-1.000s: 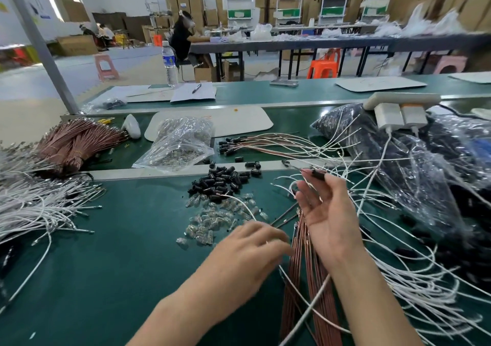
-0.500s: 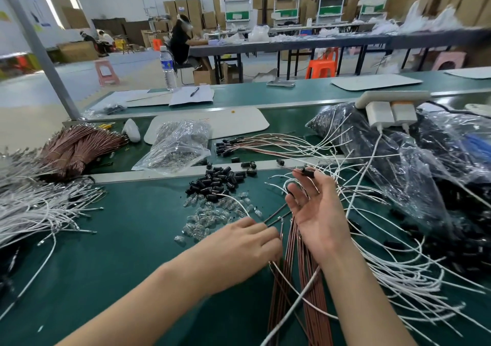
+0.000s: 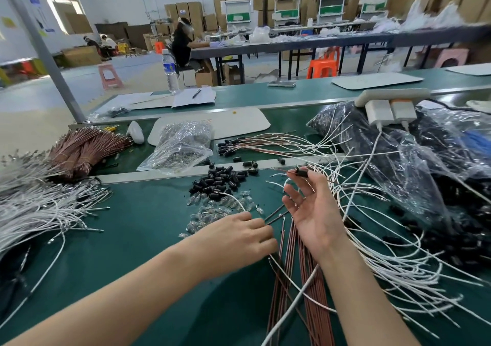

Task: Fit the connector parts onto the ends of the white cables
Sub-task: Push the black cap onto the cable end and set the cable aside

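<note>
Premises: a factory assembly hall with stock storage. The green worktop (image 3: pixel 132 239) carries bulk white cables (image 3: pixel 39 207) at 9 o'clock and a heap of black connector parts (image 3: pixel 220 181) at 12 o'clock. Stacked cardboard cartons (image 3: pixel 196 13) line the far wall from 12 to 2 o'clock, and a seated worker (image 3: pixel 183 43) occupies a long table (image 3: pixel 318 44) at 11 o'clock.

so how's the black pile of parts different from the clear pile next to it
The black parts pile is opaque and dark; the clear parts pile is see-through. The black pile lies farther away, beside the metal strip; the clear pile lies nearer, by the left hand, with a white cable crossing it. Both are loose heaps on the green mat.
</note>
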A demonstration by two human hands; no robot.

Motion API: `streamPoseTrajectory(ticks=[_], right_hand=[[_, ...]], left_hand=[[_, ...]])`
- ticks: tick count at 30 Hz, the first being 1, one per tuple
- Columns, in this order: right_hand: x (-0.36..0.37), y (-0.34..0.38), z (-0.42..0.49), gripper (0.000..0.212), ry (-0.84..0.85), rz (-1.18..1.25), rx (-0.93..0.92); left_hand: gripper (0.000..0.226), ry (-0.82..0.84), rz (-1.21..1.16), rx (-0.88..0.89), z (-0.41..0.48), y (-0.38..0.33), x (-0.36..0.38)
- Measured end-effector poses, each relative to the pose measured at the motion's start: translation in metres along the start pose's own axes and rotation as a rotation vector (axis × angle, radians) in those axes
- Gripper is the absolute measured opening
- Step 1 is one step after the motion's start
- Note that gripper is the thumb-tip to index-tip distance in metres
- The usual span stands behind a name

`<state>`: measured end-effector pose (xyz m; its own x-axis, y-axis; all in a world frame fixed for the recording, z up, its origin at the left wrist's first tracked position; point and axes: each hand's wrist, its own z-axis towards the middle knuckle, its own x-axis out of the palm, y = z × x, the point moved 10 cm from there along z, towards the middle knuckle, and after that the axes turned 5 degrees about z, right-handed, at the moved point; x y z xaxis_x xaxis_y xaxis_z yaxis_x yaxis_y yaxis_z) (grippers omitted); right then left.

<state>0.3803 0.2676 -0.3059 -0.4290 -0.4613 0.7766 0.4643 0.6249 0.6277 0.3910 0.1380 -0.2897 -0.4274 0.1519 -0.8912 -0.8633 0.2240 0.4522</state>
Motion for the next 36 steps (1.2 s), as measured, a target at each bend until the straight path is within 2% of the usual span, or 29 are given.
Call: streamPoseTrajectory(ticks=[2, 4, 7, 10, 14, 18, 20, 22, 25, 30, 36], right_hand=[[0.001, -0.001, 0.0, 0.024, 0.002, 0.0, -0.004], [0.002, 0.0, 0.0, 0.018, 0.016, 0.011, -0.003], [0.002, 0.001, 0.0, 0.013, 0.045, 0.018, 0.003], [0.003, 0.001, -0.001, 0.013, 0.053, 0.011, 0.01], [0.003, 0.0, 0.0, 0.018, 0.042, -0.007, 0.002], [0.007, -0.006, -0.001, 0.02, 0.056, -0.08, -0.008], [0.01, -0.013, -0.001, 0.021, 0.081, -0.125, 0.005], [0.012, -0.02, -0.001, 0.023, 0.098, -0.163, 0.025], [0.012, -0.026, 0.0, 0.022, 0.09, -0.182, 0.044], [0.006, -0.031, 0.003, 0.022, 0.051, -0.186, 0.055], [0.002, -0.032, 0.007, 0.022, 0.006, -0.165, 0.049]], left_hand=[[0.016, -0.024, 0.047, 0.042, 0.002, -0.001, -0.006], [0.019, -0.057, 0.079, 0.051, 0.002, 0.011, -0.021], [0.035, -0.133, 0.155, -0.016, -0.007, 0.051, -0.055], [0.05, -0.161, 0.231, -0.169, -0.039, 0.101, -0.082], [0.059, -0.092, 0.247, -0.403, -0.11, 0.142, -0.076], [0.056, 0.032, 0.124, -0.596, -0.167, 0.133, -0.024], [0.037, 0.039, 0.016, -0.728, -0.185, 0.121, 0.0], [0.019, -0.062, -0.119, -0.858, -0.187, 0.104, 0.016], [0.024, -0.179, -0.309, -0.968, -0.161, 0.073, 0.034], [0.018, -0.27, -0.382, -1.118, -0.126, 0.068, 0.036], [0.027, -0.091, -0.491, -1.11, -0.1, 0.078, 0.055]])
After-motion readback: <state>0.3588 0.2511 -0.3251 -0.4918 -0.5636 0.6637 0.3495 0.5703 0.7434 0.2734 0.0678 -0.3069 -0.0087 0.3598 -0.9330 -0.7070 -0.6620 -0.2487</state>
